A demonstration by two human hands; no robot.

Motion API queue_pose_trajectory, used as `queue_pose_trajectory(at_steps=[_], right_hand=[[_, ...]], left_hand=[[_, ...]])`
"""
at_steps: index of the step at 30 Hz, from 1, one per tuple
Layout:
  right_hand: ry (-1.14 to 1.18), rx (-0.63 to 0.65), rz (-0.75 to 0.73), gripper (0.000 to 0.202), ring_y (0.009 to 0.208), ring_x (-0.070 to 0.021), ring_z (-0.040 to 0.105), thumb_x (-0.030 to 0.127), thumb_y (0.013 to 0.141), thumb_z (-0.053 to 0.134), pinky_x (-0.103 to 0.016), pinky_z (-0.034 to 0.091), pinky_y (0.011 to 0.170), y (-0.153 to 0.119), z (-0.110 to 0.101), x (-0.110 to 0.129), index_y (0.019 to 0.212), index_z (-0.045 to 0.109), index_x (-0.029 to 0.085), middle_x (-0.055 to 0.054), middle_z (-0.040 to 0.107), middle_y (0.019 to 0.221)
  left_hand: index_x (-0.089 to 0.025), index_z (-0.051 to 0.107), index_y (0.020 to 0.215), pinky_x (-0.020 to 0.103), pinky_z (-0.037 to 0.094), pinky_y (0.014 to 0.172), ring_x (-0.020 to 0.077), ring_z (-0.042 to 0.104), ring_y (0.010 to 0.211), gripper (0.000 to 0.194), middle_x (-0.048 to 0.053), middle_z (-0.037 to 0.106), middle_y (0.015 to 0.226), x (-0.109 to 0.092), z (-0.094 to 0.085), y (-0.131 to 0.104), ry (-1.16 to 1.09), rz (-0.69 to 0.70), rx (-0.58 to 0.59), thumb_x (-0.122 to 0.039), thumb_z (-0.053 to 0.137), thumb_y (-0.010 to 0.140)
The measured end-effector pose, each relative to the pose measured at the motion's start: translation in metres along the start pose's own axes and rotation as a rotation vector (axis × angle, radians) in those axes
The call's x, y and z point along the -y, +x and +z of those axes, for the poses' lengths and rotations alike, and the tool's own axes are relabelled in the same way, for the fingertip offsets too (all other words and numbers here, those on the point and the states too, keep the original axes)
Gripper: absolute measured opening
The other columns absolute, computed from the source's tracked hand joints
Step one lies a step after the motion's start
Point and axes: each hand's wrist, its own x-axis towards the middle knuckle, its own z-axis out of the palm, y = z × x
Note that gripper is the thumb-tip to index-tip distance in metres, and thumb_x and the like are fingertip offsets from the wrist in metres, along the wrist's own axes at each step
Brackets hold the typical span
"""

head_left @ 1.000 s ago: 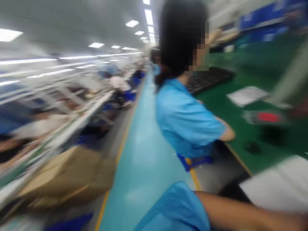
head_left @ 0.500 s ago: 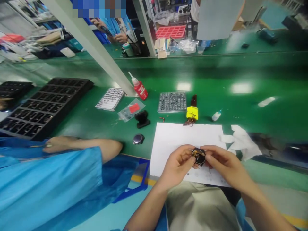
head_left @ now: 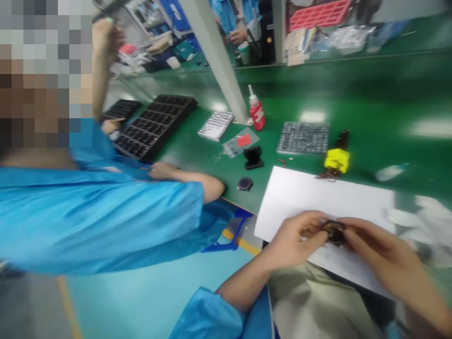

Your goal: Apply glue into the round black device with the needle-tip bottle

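Note:
My left hand and my right hand both pinch a small round black part between their fingertips. They hold it just above a white sheet of paper at the near edge of the green bench. The right hand is blurred. A round dark disc and a small black holder lie on the bench to the left of the paper.
A co-worker in a blue coat sits close on my left, forearm on the bench edge. Black compartment trays, a red glue bottle, a grey parts grid, a yellow tool and a slanted white post stand behind.
The view swung from the aisle to the bench, then shifted left, so the co-worker fills more of the frame. Both hands keep hold of the round part above the paper.

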Motion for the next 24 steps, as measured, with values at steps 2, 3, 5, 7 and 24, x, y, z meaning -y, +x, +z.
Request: queue_pose_trajectory(at_steps=[2, 3, 5, 7, 24], right_hand=[[0.047, 0.031, 0.015, 0.054, 0.073, -0.0218, 0.076, 0.077, 0.085, 0.074, -0.029, 0.068, 0.071, 0.002, 0.003, 0.011, 0.105, 0.085, 0.028, -0.007, 0.079, 0.087], [0.068, 0.043, 0.026, 0.053, 0.073, -0.0201, 0.075, 0.075, 0.088, 0.073, -0.026, 0.066, 0.069, 0.002, 0.004, 0.014, 0.108, 0.085, 0.028, -0.007, 0.079, 0.086], [0.084, 0.052, 0.025, 0.050, 0.073, -0.0177, 0.073, 0.070, 0.093, 0.071, -0.022, 0.062, 0.064, 0.002, 0.004, 0.016, 0.113, 0.084, 0.026, -0.006, 0.078, 0.086], [0.103, 0.060, 0.022, 0.046, 0.073, -0.0163, 0.071, 0.065, 0.096, 0.070, -0.021, 0.060, 0.063, 0.000, 0.004, 0.014, 0.118, 0.082, 0.026, -0.005, 0.078, 0.088], [0.316, 0.133, -0.062, 0.027, 0.084, -0.0142, 0.075, 0.043, 0.100, 0.075, -0.020, 0.063, 0.076, -0.006, 0.004, 0.015, 0.124, 0.078, 0.031, -0.004, 0.080, 0.101]], left_hand=[[-0.016, 0.070, 0.127, 0.031, 0.060, 0.078, 0.0172, 0.069, 0.081, 0.058, 0.007, 0.073, 0.095, -0.002, -0.004, 0.003, -0.059, -0.037, 0.012, -0.058, 0.083, 0.087], [-0.016, 0.070, 0.125, 0.031, 0.060, 0.078, 0.0180, 0.070, 0.083, 0.059, 0.008, 0.074, 0.097, -0.002, -0.006, 0.005, -0.093, -0.051, 0.025, -0.058, 0.084, 0.087], [-0.016, 0.070, 0.122, 0.031, 0.061, 0.076, 0.0191, 0.072, 0.086, 0.058, 0.009, 0.076, 0.101, -0.002, -0.007, 0.008, -0.139, -0.063, 0.049, -0.058, 0.086, 0.085], [-0.016, 0.069, 0.120, 0.030, 0.060, 0.074, 0.0184, 0.072, 0.084, 0.057, 0.009, 0.076, 0.100, -0.002, -0.007, 0.009, -0.156, -0.066, 0.056, -0.056, 0.087, 0.085], [-0.020, 0.059, 0.107, 0.028, 0.059, 0.071, 0.0142, 0.071, 0.069, 0.048, 0.001, 0.074, 0.083, -0.012, -0.005, 0.016, -0.188, -0.092, 0.058, -0.049, 0.089, 0.084]])
